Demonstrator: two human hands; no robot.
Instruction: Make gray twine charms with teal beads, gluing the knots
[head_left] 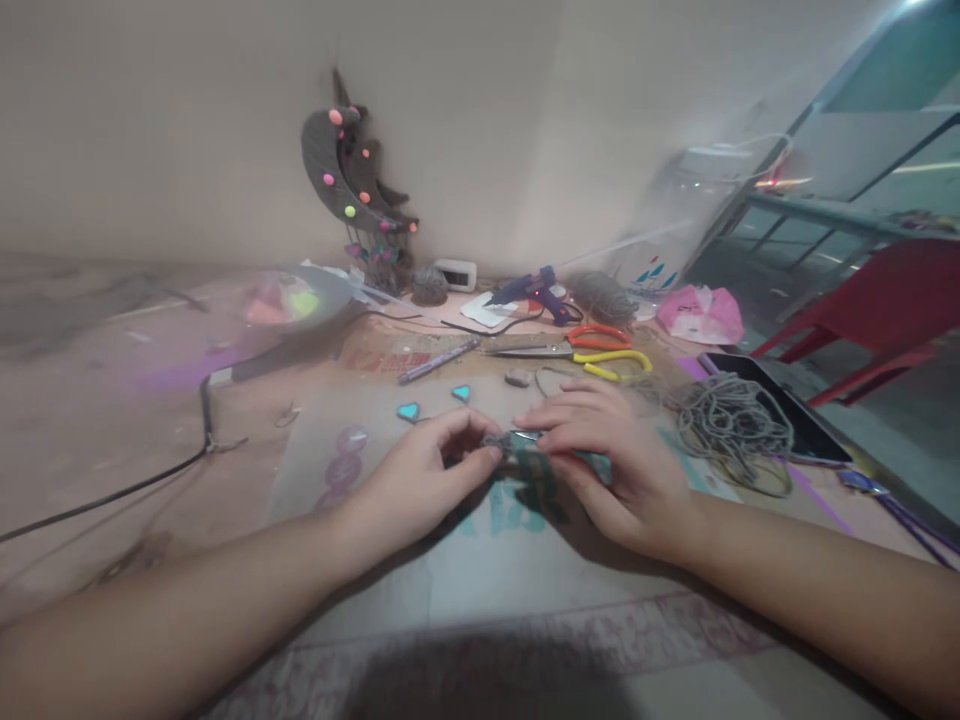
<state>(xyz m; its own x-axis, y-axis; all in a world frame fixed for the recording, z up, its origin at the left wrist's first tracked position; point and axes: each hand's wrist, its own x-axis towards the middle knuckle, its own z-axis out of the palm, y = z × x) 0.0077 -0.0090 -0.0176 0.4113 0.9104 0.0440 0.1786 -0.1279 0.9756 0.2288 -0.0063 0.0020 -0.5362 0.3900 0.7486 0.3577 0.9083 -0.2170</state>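
Note:
My left hand is closed, its thumb and forefinger pinching a small piece of grey yarn work. From the right, my right hand grips a slim silver tool that looks like a crochet hook, its tip against the yarn piece. My fingers cover most of the tool and part of the yarn. Just beyond my left hand lie a teal heart with a dark edge and a smaller teal heart. A loose tangle of grey yarn lies to the right of my right hand.
Scissors with orange and yellow handles and a pen lie beyond my hands. Behind them are a blue glue gun, yarn balls and a pink bag. A dark tablet lies right; a black cable runs left.

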